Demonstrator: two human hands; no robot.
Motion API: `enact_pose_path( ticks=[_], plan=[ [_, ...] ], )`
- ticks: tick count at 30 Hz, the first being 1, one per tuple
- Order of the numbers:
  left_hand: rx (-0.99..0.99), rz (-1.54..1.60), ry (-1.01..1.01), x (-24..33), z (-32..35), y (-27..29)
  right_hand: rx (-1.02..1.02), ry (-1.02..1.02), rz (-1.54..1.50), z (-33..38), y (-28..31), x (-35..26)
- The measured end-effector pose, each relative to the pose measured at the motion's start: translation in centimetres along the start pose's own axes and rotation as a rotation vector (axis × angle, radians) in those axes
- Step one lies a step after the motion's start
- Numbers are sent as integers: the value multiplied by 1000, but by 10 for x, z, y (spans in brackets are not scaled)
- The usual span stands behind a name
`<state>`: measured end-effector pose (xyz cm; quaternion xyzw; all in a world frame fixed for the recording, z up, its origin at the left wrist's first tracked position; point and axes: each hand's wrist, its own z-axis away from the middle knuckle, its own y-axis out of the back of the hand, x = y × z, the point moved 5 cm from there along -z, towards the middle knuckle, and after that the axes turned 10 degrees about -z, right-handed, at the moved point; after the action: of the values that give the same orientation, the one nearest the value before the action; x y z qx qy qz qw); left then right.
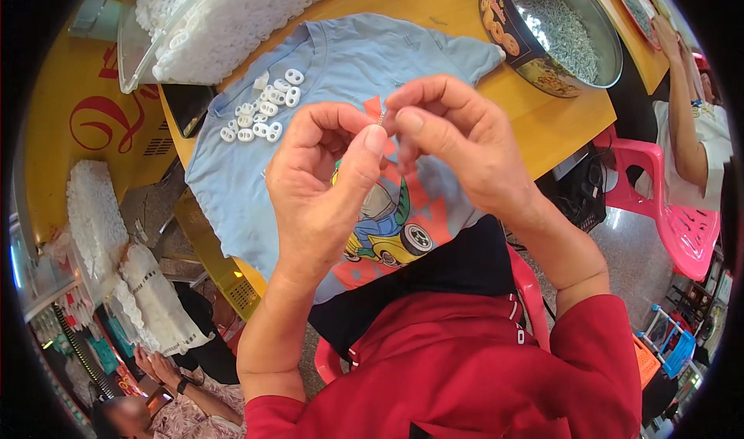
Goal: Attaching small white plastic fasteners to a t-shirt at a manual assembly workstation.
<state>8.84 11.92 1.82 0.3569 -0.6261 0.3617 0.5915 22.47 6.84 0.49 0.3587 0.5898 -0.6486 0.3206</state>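
Observation:
My two hands meet above a light blue T-shirt (225,183) spread over the table edge and my lap. My left hand (322,172) pinches a small metal spring (380,118) between thumb and forefinger, its coils showing past the thumb tip. Close against it is my right hand (477,141), its thumb and fingers curled together; what they hold, if anything, is hidden. Left of my hands, several white plastic cord-lock pieces (267,108) with two holes each lie loose on the shirt.
A clear bin (139,67) heaped with white plastic pieces (225,28) stands at the far left. At the far right is a round tin (502,48) full of small metal springs (554,28). A pink chair (659,175) and other people's arms (686,121) appear at the sides.

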Motion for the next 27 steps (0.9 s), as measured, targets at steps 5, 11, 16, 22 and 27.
enact_pose_path(
  ticks=[5, 11, 16, 22, 27],
  plan=[
    [42, -144, -32, 2, -9, 12, 131, 151, 194, -4, 26, -25],
    [18, -676, -212, 5, -13, 12, 119, 408, 974, -8, 37, -42],
    [-39, -747, -248, 5, -11, 2, 7, 572, 1381, -15, 25, -42],
    [49, -717, -206, 1, -15, 13, -110, 656, 1546, -32, 13, -28],
    [61, -699, -210, 1, -14, 16, -152, 617, 1646, -39, 16, -19]
  ],
)
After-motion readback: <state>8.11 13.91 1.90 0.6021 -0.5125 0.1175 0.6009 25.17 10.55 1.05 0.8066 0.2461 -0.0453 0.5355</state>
